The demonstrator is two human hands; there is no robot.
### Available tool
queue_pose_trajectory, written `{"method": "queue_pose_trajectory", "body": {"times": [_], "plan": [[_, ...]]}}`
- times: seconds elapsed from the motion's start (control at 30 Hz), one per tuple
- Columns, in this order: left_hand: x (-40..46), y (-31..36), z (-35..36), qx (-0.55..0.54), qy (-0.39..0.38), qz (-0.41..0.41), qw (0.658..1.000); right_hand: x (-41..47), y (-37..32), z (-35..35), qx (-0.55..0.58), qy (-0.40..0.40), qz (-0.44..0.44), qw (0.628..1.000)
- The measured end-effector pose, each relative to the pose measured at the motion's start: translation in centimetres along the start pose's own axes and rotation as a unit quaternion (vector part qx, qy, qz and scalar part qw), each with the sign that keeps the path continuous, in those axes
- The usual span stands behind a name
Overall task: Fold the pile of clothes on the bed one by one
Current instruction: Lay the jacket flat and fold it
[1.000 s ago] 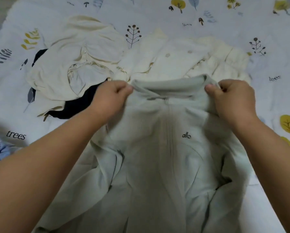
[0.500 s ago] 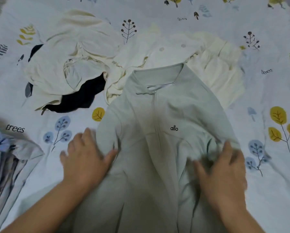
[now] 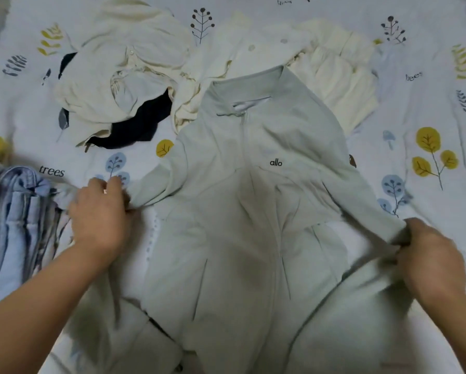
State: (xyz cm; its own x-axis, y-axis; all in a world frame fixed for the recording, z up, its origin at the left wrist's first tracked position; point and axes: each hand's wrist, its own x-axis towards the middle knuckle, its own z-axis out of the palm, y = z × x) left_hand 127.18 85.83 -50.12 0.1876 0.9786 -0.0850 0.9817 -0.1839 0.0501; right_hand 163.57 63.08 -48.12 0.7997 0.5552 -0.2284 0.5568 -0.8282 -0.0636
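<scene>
The pale green jacket [image 3: 242, 201] lies front-up on the bed [image 3: 429, 109], its long axis running from the collar, far from the person, down between both hands. The unfolded pile [image 3: 134, 85] sits beyond the left hand [image 3: 99, 214], which pinches one sleeve. The right hand [image 3: 429, 255] grips the other; each sleeve lies equally near its own hand.

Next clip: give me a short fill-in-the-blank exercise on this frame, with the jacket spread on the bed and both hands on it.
1. The small black logo on the pale green jacket reads ____.
2. The left hand and the right hand each grip one ____ of the jacket.
3. A ____-coloured garment peeks from under the cream clothes.
4. The word printed on the bedsheet near the left hand is ____.

Missing words: allo; sleeve; dark; trees
</scene>
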Motion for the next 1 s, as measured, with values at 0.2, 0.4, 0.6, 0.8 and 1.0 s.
{"method": "queue_pose_trajectory", "body": {"times": [0.2,0.4,0.6,0.8,1.0], "plan": [[-8.7,3.6,2.9,-0.073,0.011,0.082,0.994,2.6,2.6,-1.1,0.014,0.089,0.037,0.995],[-16.7,2.8,5.1,-0.061,-0.120,-0.033,0.990,-7.3,-1.7,4.2,0.050,-0.131,-0.021,0.990],[-16.4,-0.5,3.4,-0.067,-0.183,-0.004,0.981,-9.2,1.6,4.9,0.028,-0.112,-0.102,0.988],[-16.2,-0.7,2.5,0.012,-0.174,0.009,0.985,-8.0,6.3,1.5,-0.289,-0.148,-0.077,0.943],[-17.9,1.0,2.3,-0.075,-0.068,-0.050,0.994,-10.7,2.2,3.4,-0.053,0.045,-0.178,0.982]]}}
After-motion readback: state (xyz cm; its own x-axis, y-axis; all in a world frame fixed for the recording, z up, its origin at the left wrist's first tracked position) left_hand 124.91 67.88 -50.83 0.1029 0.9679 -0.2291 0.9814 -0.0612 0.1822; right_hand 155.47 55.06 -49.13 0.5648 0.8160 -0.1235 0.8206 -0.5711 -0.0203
